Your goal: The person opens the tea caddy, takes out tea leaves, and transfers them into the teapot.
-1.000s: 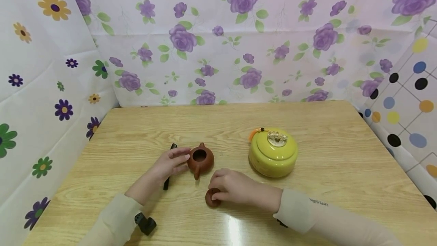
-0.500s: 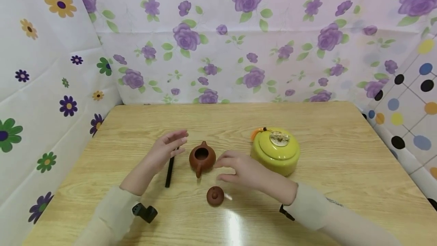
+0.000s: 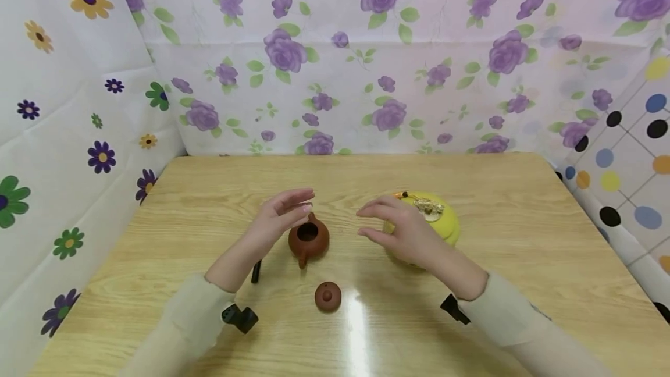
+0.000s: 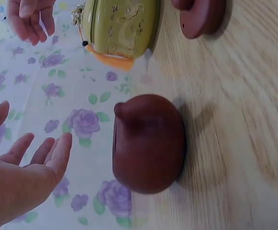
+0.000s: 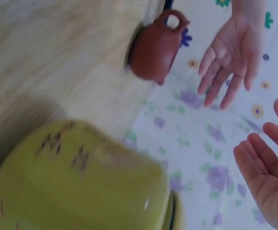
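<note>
A brown teapot (image 3: 309, 244) is seen upright on the wooden table (image 3: 471, 319), between the two hands, closer to the left hand (image 3: 274, 220) and partly overlapped by its fingertips in the head view. Its long axis is laid roughly straight away from the person: the looped handle is pointed toward the person and slightly left, the spout away and slightly right. The round mouth is faced upward, uncovered. The left hand is held raised, well opened, with its fingers gently bent and spread; nothing is gripped by it. The right hand (image 3: 405, 228) is likewise held aloft, fingers and thumb parted and directed leftward, and nothing is grasped. By this hand the yellow jar (image 3: 442, 223) is partly hidden. The small brown lid (image 3: 328, 297) is placed on the table between the hands, nearer the person than the teapot, with its knob turned up. Below the left hand, a black stick (image 3: 256, 271) is partly covered; its visible end is pointed toward the person.
</note>
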`<state>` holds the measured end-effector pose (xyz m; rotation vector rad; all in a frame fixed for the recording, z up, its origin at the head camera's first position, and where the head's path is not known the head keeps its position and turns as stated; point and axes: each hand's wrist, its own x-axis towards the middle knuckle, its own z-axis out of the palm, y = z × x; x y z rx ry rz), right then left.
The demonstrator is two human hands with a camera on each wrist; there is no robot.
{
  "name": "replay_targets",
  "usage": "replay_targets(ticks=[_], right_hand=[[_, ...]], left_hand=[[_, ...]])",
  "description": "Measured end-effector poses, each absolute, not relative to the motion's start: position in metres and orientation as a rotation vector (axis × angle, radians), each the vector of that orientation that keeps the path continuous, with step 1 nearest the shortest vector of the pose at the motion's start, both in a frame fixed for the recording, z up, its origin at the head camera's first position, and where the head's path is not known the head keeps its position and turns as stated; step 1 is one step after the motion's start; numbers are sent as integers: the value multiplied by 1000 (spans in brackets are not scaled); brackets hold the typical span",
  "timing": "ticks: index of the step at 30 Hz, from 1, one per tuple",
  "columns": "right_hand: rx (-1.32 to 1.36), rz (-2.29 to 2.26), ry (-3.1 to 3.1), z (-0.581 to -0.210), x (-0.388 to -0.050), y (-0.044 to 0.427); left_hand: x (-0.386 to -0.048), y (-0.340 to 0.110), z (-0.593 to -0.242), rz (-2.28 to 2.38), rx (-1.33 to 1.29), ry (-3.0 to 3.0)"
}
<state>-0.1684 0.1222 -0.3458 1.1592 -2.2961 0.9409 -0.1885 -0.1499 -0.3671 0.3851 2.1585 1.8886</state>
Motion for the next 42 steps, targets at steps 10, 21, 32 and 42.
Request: replay_targets(ticks=[10,21,32,42], right_hand=[[972,923,-2292,-340,-179,151],[829,910,-2284,-350,-191,180],[664,969,-2383,-359,-193,200],[508,1058,-2546,-369,-192,211]], left_hand=[[-188,-115,-370,1887,410,2166],[-189,-87,-382,1892,502,2243],[-194,-64,-386,1837,424,2220],[-204,-39,-393,1764,450,2247]])
